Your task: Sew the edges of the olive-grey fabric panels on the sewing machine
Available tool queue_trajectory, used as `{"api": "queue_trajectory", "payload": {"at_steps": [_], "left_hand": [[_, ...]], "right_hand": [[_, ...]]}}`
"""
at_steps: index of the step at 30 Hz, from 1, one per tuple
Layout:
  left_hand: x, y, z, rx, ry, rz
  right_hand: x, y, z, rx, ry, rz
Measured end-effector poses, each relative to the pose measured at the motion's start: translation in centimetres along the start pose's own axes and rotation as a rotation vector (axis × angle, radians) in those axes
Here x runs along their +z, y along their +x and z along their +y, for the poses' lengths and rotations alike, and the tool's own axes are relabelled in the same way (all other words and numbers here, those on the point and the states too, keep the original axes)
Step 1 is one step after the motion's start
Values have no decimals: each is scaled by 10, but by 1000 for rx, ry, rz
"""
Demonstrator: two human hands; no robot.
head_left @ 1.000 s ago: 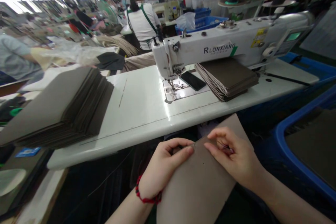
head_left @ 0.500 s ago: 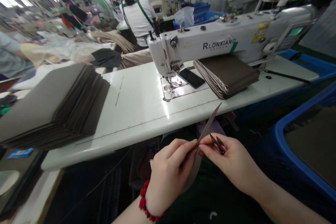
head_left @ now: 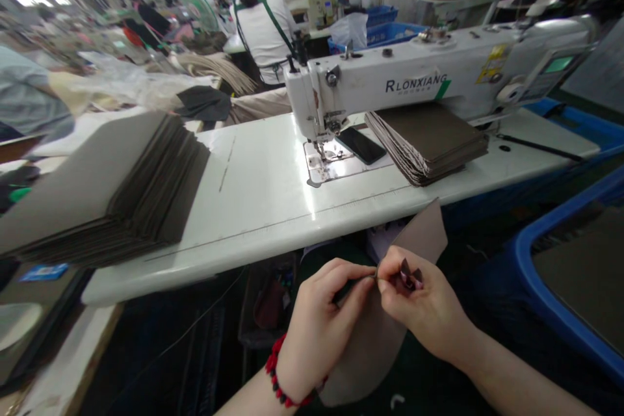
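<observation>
Below the table's front edge, my left hand (head_left: 319, 325) pinches the edge of a grey-brown fabric piece (head_left: 420, 235) that curls upward between both hands. A red bead bracelet circles the left wrist. My right hand (head_left: 422, 309) is closed on small thread snips (head_left: 408, 274) and its fingertips meet the left thumb at the fabric's edge. A white sewing machine (head_left: 429, 81) stands on the white table (head_left: 263, 195) just beyond my hands.
A tall stack of brown panels (head_left: 102, 188) lies at the table's left. A smaller stack (head_left: 429, 143) and a black phone (head_left: 361, 145) lie under the machine arm. Blue bins (head_left: 546, 253) stand at right. A person in a white top (head_left: 263, 39) works behind.
The fabric piece, flat across my lap a second ago, was turned edge-on and now curls up behind my right hand. Both hands stayed pinched together at its edge.
</observation>
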State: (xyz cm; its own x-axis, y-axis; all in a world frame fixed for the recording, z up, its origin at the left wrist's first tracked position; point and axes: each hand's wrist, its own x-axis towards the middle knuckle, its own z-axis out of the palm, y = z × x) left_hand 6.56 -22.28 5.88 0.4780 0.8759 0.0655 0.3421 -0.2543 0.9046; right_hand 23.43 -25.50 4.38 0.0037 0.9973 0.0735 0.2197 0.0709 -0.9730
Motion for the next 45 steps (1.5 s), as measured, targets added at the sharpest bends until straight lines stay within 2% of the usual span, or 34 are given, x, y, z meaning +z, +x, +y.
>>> {"api": "queue_trajectory", "payload": {"at_steps": [5,9,14,16,17,18,21,23,26,30,34,36,38,39,40,41,42,43,45], "left_hand": [[-8,-15,-17,-75,3,40],[-25,-42,-36,-140,34,141],[-49,-75,-59,-240,40,332],[-61,-86,-66,-304,7,409],[-67,-91,-69,-341,-21,443],[-74,-96,-70,-381,-59,471],[-93,-110,-71,-492,-250,523],[-103,-118,-69,-535,-413,531],[-113,-127,-68,-553,-625,536],[-122,-134,-71,-550,-744,535],[-130,-140,-64,-457,-593,500],[-133,-144,-54,-319,-434,418],[-135,-151,-43,-165,-341,254],[-135,-155,-38,-108,-330,173],[-135,-159,-35,-66,-337,112],[-135,-163,-33,-32,-345,73],[-134,-166,-31,-7,-348,46],[-134,-168,-31,14,-344,33],[-134,-171,-31,28,-343,26]], "right_hand": [[15,9,4,68,38,-166],[52,23,7,100,27,-345],[105,44,6,-32,-107,-552],[115,63,-2,-109,-163,-657],[116,75,-7,-163,-204,-663],[116,90,-12,-218,-251,-639],[110,141,-20,-363,-483,-327],[108,171,-13,-378,-552,-198],[112,198,11,-422,-601,-118],[123,209,38,-491,-621,-95],[135,209,33,-540,-600,-91],[147,198,19,-573,-589,-93],[166,175,6,-582,-528,-194],[179,160,2,-564,-471,-297],[194,143,1,-449,-314,-507],[210,127,4,-262,-151,-739],[227,111,9,-27,14,-861],[243,98,16,211,167,-881],[273,82,32,342,258,-847]]}}
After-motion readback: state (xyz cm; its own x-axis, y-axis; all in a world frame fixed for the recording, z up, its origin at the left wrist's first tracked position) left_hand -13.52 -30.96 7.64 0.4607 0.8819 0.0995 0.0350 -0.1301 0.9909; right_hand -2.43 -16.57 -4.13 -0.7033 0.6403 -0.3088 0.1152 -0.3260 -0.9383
